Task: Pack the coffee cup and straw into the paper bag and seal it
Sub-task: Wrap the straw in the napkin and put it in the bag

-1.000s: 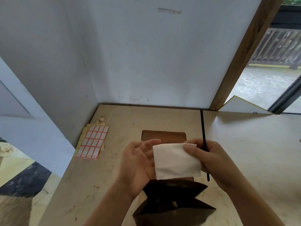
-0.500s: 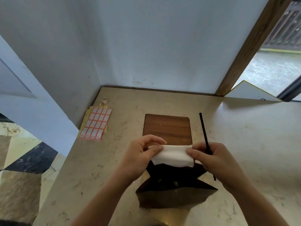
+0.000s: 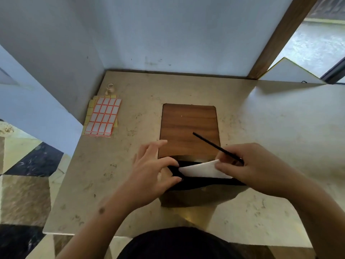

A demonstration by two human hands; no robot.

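Your left hand [image 3: 149,176] pinches the left end of the paper bag [image 3: 196,191], thumb and forefinger closed on the dark rim of its mouth while the other fingers spread toward the wooden board [image 3: 188,128]. Your right hand [image 3: 255,169] grips two things at once: its fingers press a folded white napkin [image 3: 199,170] into the bag's opening, and the black straw [image 3: 211,144] is clamped between them, its free end slanting up and left over the board. The bag stands on the beige marbled counter [image 3: 270,128], just in front of the board, with its mouth squeezed to a narrow slit. The coffee cup is not visible; whether it sits inside the bag cannot be told. A sheet of red-bordered white labels [image 3: 102,116] lies well to the left, near the wall, with a small pale object [image 3: 110,88] just behind it.
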